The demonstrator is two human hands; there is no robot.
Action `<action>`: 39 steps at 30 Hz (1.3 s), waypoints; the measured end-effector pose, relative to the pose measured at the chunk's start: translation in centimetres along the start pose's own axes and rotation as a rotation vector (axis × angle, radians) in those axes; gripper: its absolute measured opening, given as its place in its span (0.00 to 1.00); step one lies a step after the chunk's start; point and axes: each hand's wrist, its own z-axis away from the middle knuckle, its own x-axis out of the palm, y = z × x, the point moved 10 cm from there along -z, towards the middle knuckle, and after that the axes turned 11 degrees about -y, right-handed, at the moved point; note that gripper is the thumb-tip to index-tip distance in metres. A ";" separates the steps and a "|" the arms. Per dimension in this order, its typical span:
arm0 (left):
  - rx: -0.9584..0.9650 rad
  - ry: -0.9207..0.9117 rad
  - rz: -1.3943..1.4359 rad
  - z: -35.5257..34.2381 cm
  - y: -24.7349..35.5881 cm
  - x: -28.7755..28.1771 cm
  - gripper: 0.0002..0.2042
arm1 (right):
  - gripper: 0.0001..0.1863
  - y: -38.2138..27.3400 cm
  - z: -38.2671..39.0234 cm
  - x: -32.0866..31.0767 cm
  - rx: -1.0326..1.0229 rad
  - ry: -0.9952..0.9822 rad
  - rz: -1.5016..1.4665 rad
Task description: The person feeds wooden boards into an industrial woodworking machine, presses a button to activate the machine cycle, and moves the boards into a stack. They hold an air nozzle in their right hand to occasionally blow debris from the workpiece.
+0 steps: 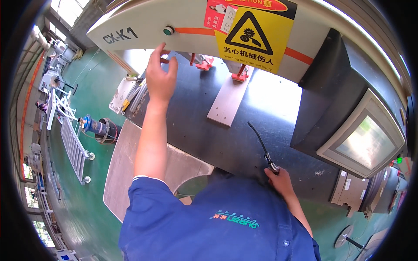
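My left hand [160, 82] is raised in front of the machine's pale beam [191, 43], just below a round green button [168, 30]. Its fingers are apart and hold nothing; in this view a small gap shows between fingertip and button. Low on the right, my right hand [281, 182] is closed around a dark hand tool with a metal neck and a long thin black tube [260, 138], perhaps an air blow gun. Most of its grip is hidden in my hand. A flat pale strip with small holes [228, 100] lies on the black table [191, 113], its far end under a red clamp [239, 77].
Another red clamp [204, 64] stands farther left. A dark console with a screen [363, 141] juts in from the right. The beam carries a yellow warning sign [261, 39]. A tan side table [124, 174] with a curved cutout, a blue drum [98, 127] and a white ladder [74, 145] are left.
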 end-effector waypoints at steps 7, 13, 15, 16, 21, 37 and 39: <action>-0.256 -0.402 -0.013 14.5 -10.2 8.6 0.26 | 0.21 1.0 1.2 0.2 0.041 0.016 0.022; -0.094 -0.489 -0.090 17.7 -8.5 15.5 0.26 | 0.21 0.9 1.7 1.1 0.085 -0.010 0.067; -0.053 -0.514 -0.120 16.7 -7.4 18.2 0.26 | 0.21 0.5 1.6 1.7 0.075 -0.025 0.076; -0.015 -0.496 -0.129 16.5 -7.0 19.6 0.26 | 0.21 0.2 1.7 2.0 0.075 -0.031 0.091; 0.043 -0.568 -0.268 15.4 -7.2 25.2 0.24 | 0.21 1.4 2.1 2.7 0.118 -0.043 0.078; 0.001 -0.718 -0.423 15.8 -7.3 26.6 0.28 | 0.20 4.6 3.7 3.1 0.151 0.039 -0.109; 0.015 -0.731 -0.435 16.0 -7.2 26.6 0.28 | 0.20 4.3 4.1 3.3 0.147 0.051 -0.121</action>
